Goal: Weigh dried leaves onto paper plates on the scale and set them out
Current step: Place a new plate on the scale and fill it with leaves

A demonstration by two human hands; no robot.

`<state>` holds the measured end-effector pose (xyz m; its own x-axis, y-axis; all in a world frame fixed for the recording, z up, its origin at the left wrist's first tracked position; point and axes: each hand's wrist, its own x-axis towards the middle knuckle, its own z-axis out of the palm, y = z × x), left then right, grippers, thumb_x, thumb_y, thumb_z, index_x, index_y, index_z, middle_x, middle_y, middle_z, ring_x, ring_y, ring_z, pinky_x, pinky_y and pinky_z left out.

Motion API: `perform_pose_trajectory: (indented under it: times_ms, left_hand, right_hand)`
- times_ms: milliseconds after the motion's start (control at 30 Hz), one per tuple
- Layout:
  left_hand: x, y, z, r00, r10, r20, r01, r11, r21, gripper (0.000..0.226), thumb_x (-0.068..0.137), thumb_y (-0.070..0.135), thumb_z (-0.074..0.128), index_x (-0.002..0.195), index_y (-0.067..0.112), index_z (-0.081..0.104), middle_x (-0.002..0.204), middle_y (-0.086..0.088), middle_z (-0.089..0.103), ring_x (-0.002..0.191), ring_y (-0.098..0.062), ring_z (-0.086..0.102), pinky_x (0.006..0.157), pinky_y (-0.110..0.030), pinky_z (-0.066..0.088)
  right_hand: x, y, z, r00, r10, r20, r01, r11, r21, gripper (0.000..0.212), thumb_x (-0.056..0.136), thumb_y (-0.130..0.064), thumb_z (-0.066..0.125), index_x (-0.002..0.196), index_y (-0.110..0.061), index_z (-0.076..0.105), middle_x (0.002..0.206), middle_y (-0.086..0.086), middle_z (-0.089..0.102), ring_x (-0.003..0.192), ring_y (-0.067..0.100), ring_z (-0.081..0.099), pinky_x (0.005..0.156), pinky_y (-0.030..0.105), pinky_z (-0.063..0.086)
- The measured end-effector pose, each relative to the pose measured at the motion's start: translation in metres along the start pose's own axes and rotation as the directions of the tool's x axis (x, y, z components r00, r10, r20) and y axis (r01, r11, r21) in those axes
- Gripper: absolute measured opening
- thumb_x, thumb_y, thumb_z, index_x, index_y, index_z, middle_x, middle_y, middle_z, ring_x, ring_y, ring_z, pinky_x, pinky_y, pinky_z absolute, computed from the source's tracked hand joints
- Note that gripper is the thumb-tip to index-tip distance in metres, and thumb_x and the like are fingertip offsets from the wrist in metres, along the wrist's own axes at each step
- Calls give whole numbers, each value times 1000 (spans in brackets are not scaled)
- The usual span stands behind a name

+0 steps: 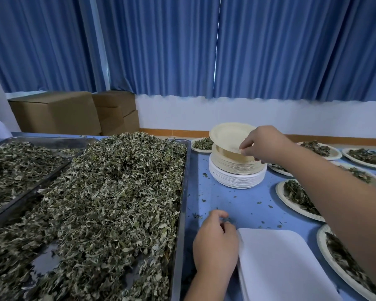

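Top paper plate [228, 135] tilted up off stack [237, 170], rim pinched betw. thumb & fingertips of right hand [263, 146]. Judged light, thin, bendy; best gripped at rim. Left hand [215, 242], fingers loosely curled, rested by scale [280, 268], nearer than stack.

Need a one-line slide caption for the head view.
Right hand pinches a paper plate tilted above the stack; left hand rests by the white scale.

Right grip [261, 146] reaching forward, pinching; left grip [215, 242] low, loosely curled.
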<state>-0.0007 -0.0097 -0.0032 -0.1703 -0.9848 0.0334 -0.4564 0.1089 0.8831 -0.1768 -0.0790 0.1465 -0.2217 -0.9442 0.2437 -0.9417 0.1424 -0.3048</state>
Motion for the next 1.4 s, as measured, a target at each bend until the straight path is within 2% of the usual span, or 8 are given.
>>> perform_pose_trajectory:
  times_ms: [133,300,533,700,1133,1200,1300,1400]
  left_hand:
    - [0,-1,0,999,32,18,-32,999,7,23,94,28,45,112,37,56,112,19,63,98,-11,61,84,-30,48]
    - [-1,-1,0,1000,14,-8,-15,992,-125,18,96,22,45,99,36,56,104,5,66,96,-23,62,84,-37,50]
    - [1,2,-1,995,-20,-96,-10,953,-304,22,98,27,44,98,21,65,97,1,68,94,-20,61,87,-38,48]
    - [1,1,0,994,-30,-101,-9,934,-356,20,98,32,45,91,28,63,83,6,65,85,-16,60,73,-32,44]
    - [1,-3,2,993,-47,-113,0,923,-386,21,98,36,43,88,34,62,79,10,63,81,-18,61,84,-41,48]
    - [1,-2,2,993,-46,-112,-2,920,-391,22,98,35,42,88,34,62,79,10,63,80,-17,61,83,-40,48]
    - [-1,-2,2,994,-34,-106,-10,919,-393,22,99,34,41,89,34,61,82,9,63,82,-17,61,84,-39,48]
    - [-1,-2,2,993,2,-116,-45,930,-365,21,99,31,42,91,31,60,86,8,62,83,-15,59,83,-36,47]
  right_hand:
    - [-55,1,-2,997,-31,-69,37,996,85,11,85,-12,68,82,-4,75,81,16,68,52,20,53,50,24,49]
    - [-145,7,-10,997,7,-73,14,959,282,19,84,-12,72,71,-25,74,75,-10,64,45,1,55,44,15,43]
    - [-220,17,-10,976,-125,181,102,986,131,12,88,-21,68,92,-27,78,86,-10,63,82,-4,56,72,14,42]
    - [-233,26,-7,941,-186,282,147,977,152,11,87,-25,69,91,-33,76,88,-18,60,82,0,59,66,12,41]
    - [-243,35,-6,874,-130,469,31,977,212,15,84,-33,72,97,-41,73,93,-31,59,77,-5,58,67,11,42]
    - [-243,36,-10,912,-105,397,-1,966,258,13,83,-34,72,90,-45,71,93,-33,61,76,-4,59,66,10,43]
    - [-236,38,-6,998,-17,53,-4,929,371,10,82,-34,67,77,-39,74,84,-28,65,67,-5,58,56,6,40]
    - [-225,48,11,964,104,-243,3,915,404,20,87,-29,64,71,-21,73,68,-8,64,57,6,53,48,17,36]
